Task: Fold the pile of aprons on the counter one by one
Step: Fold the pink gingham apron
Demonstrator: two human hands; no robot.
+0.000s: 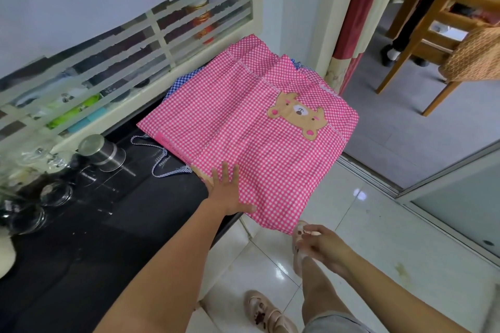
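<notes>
Left hand (227, 192) spread flat on pink apron (257, 130).
Right hand (322, 246) loosely curled just below its corner, lower right.

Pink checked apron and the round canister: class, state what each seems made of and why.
Pink checked apron: likely thin woven cotton, matte; it creases and drapes off the counter. Canister: probably brushed steel; grey sheen, bright highlights.

- Left forearm (167, 265) and right forearm (392, 286) are bare, without sleeves.
- Grey shorts (332, 324) show at the bottom edge, right of centre.
- Pale beige strapped sandals with dark brown trim: lower sandal (266, 313) at bottom centre, upper sandal (299, 247) above it.
</notes>
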